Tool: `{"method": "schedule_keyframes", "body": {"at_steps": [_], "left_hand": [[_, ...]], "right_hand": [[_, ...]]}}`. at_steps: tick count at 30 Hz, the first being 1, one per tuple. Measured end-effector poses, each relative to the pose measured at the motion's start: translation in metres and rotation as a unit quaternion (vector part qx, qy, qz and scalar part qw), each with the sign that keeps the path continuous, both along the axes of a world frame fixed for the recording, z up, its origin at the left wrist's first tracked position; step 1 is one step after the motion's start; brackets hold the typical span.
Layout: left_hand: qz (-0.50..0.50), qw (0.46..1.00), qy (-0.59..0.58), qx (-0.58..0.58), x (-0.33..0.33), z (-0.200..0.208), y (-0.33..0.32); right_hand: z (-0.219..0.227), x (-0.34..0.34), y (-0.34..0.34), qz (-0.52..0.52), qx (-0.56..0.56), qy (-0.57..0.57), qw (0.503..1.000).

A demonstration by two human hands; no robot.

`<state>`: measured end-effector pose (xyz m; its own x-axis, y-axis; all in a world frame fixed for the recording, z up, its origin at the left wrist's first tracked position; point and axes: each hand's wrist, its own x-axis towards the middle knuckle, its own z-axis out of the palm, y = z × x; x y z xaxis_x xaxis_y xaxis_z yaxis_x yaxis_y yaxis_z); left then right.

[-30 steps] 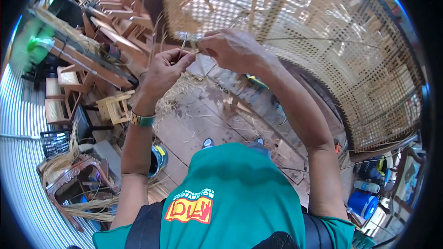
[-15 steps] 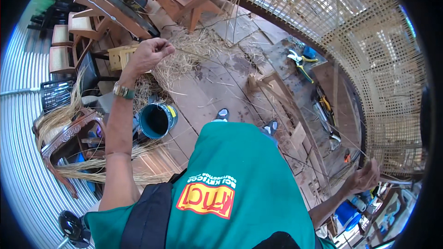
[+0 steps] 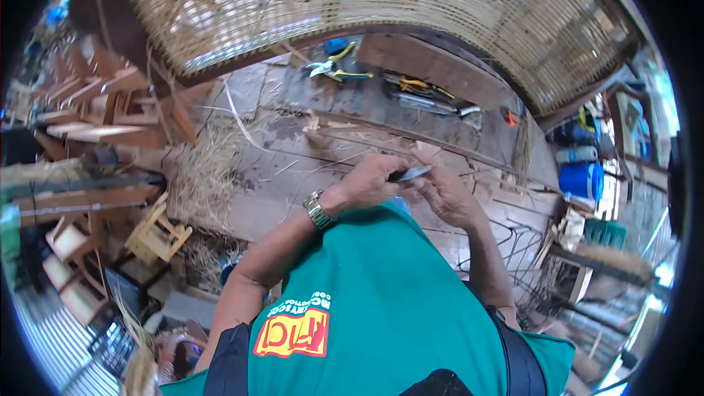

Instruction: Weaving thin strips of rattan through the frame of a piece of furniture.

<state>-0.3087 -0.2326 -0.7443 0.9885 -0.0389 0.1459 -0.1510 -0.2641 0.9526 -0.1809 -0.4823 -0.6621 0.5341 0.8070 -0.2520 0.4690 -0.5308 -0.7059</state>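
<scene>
In front of my chest, my left hand [image 3: 369, 182] is closed around the dark handle of a small knife [image 3: 415, 173]. Its short grey blade points right, toward my right hand [image 3: 449, 196]. The fingers of that hand are pinched together at the blade's tip; what sits between them is too small to make out. Beyond both hands rises a large woven cane panel [image 3: 257, 15] in a dark curved wooden frame. A thin pale strand [image 3: 238, 114] curves down near the panel's left side.
Yellow-handled pruning shears [image 3: 339, 71] and pliers [image 3: 414, 86] lie on boards below the panel. Straw-like shavings [image 3: 209, 176] cover the floor at left, beside a small yellow wooden stool [image 3: 156, 232]. Wooden chair frames [image 3: 110, 103] stand farther left. A blue bucket [image 3: 581, 180] is at right.
My hands have come from wide apart to close together before my chest. A knife now shows in my left hand. The view has turned, bringing the cane panel across the top.
</scene>
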Motion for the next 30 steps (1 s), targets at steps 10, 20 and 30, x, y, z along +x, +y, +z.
{"method": "schedule_keyframes", "body": {"at_steps": [10,20,30], "left_hand": [[0.039,0.973,0.193,0.122,-0.023,-0.021,0.079],[-0.030,0.954,0.110,0.277,-0.017,-0.042,0.018],[-0.199,0.973,-0.022,0.114,0.024,0.056,-0.166]], "right_hand": [[-0.019,-0.010,-0.187,-0.195,-0.084,-0.046,0.976],[-0.149,-0.074,-0.398,-0.094,-0.369,0.116,0.917],[0.025,-0.065,-0.259,-0.084,0.041,0.139,0.986]]}}
